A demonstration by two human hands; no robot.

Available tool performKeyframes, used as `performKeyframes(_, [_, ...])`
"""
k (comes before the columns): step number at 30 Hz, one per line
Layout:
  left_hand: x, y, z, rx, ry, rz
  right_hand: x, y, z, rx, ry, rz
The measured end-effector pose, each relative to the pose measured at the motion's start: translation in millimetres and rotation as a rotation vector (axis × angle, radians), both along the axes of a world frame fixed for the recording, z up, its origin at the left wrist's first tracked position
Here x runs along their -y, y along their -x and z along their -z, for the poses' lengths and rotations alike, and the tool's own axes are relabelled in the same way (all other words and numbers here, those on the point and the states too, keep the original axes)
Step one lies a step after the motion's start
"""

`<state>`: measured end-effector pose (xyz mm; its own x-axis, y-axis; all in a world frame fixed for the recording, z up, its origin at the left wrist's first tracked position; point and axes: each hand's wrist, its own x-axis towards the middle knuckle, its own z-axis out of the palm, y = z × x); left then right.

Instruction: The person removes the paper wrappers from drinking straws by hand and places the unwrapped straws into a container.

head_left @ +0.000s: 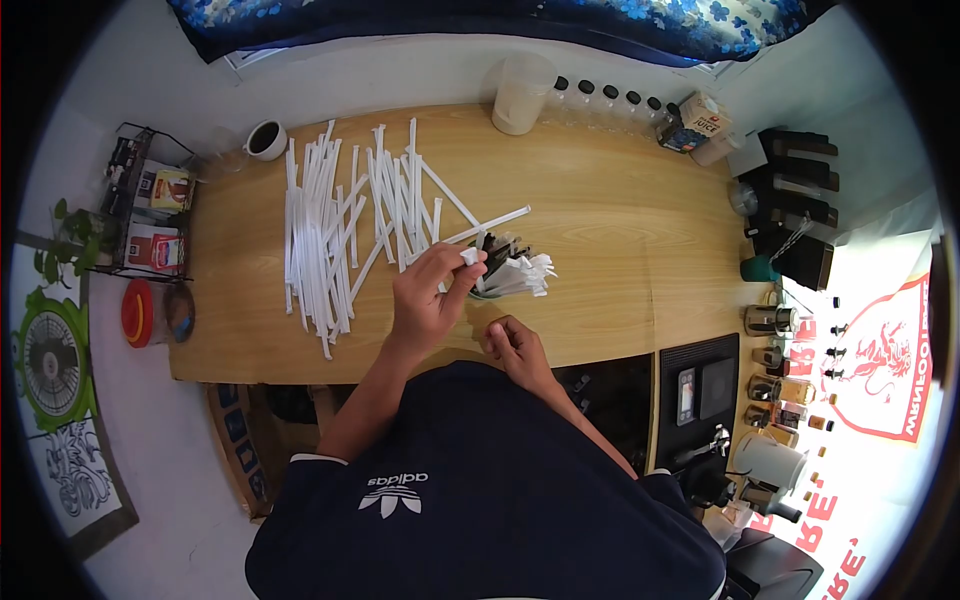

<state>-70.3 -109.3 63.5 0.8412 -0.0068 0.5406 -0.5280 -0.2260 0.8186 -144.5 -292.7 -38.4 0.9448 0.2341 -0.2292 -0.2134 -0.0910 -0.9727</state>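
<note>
My left hand [425, 292] is raised over the wooden table [600, 210], its thumb and forefinger pinching the white end of a paper-wrapped straw [470, 257]. Close to the right of it stands a holder, mostly hidden, packed with white crumpled wrapper ends [528, 274] and some dark straws [505, 246]. My right hand [516, 348] is curled at the table's front edge, below the holder; whether anything is between its fingers is too small to tell. Many white wrapped straws [318, 225] lie in a loose pile on the left, with a second group [398, 185] beside them.
A cup of dark liquid [266, 140] sits at the back left. Along the back stand a clear plastic pitcher [523, 95], several small bottles [610, 105] and a juice carton [695, 122]. A black mat with a scale [686, 395] is at the right.
</note>
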Motion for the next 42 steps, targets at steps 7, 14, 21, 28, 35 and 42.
performKeyframes(7, [10,1,23,0.026,-0.160,0.039,-1,-1,1,0.012,-0.021,0.027])
performKeyframes(14, [15,5,34,0.022,-0.099,0.100,-1,-6,5,0.033,-0.028,0.015])
performKeyframes(21, [-19,16,72,-0.175,-0.016,0.025,0,-5,6,-0.006,0.009,0.013])
performKeyframes(28, [-37,35,111,-0.341,-0.568,-0.260,0,-9,13,0.008,0.074,-0.045])
performKeyframes(35, [-43,35,122,-0.719,-0.556,-0.182,-10,-13,13,0.069,0.155,-0.125])
performKeyframes(42, [-44,51,125,-0.800,0.041,0.020,-36,-20,0,0.084,0.079,-0.176])
